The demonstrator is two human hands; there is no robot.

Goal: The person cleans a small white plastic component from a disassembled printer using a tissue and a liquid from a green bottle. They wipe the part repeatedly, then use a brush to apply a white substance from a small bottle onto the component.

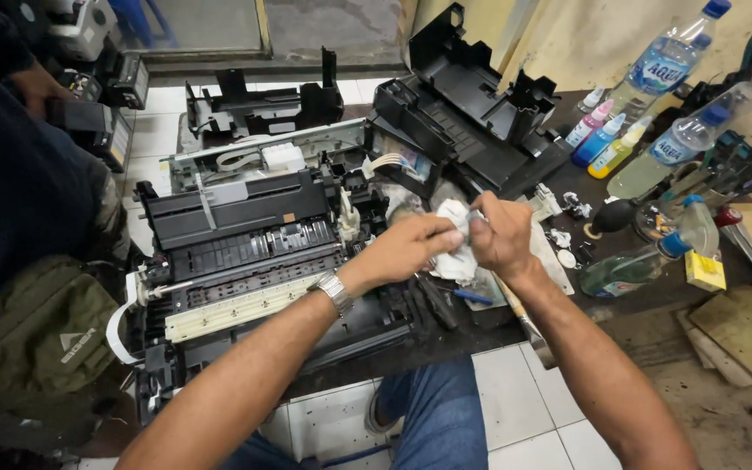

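Printer already stripped: dismantled printer chassis [245,261] sits open at 9 o'clock of the hands, its black cover shell [472,113] lifted off and lying at 12 o'clock, another black frame piece [263,104] behind at 11 o'clock, so judged the teardown is done and cleaning of a small part is mid-way; reassembly not yet begun, covers all off. Left hand [406,248] and right hand [502,235] meet at frame centre, both closed on a crumpled white cloth [456,248]; left fingers [441,233] curl narrow over the cloth's top from 9 o'clock, right fingers [480,228] pinch tight on its 3 o'clock edge. Something small seems wrapped inside the cloth, cannot tell what, hidden by the folds and fingers. Cloth bulges below the fingertips, touching both palms, hanging just above the dark bench [620,305]. Silver wristwatch [334,292] on left wrist. Screwdriver [435,300] lies on the bench at 6 o'clock just beneath the hands, a wooden-handled brush [524,322] beside it under the right forearm. At 2 o'clock well apart: small ink bottles [602,139] in pink, blue, yellow, and clear plastic water bottles [668,65]. Another person's dark sleeve [10,183] at far 9 o'clock, not involved
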